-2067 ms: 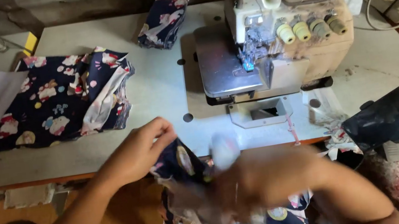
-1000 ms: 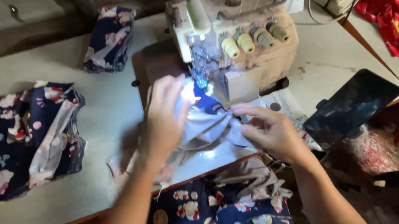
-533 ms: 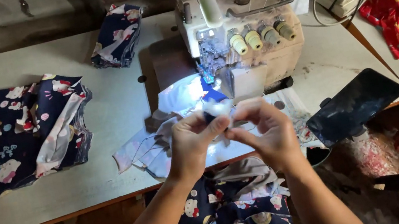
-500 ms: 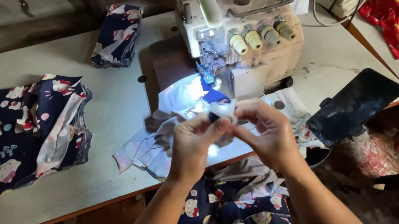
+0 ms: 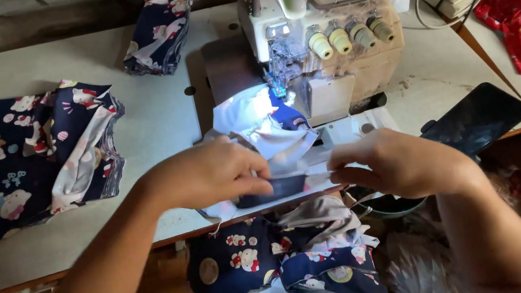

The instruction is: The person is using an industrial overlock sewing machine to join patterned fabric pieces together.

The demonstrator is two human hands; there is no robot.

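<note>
— From the head view, what do the hands have?

— The left hand (image 5: 209,174) pinches one end of a small dark navy printed fabric piece (image 5: 274,188), fingers closed on it; the right hand (image 5: 397,163) is clenched on the other end, so the strip is pulled flat between them, probably to line up its edges

— Where does that piece sit?

— At the front edge of the pale work surface (image 5: 153,125), just in front of the beige overlock sewing machine (image 5: 327,38). Its lamp lights the white lining cloth (image 5: 259,119) trailing from the needle area toward the hands, likely so the seam feeds straight

— And around it?

— A pile of navy cartoon-print fabric (image 5: 12,165) lies at the left, well apart; a smaller folded bundle of the same print (image 5: 158,34) sits behind. A black phone (image 5: 476,119) rests at the right. More printed pieces (image 5: 280,269) hang below the edge, in the lap
</note>
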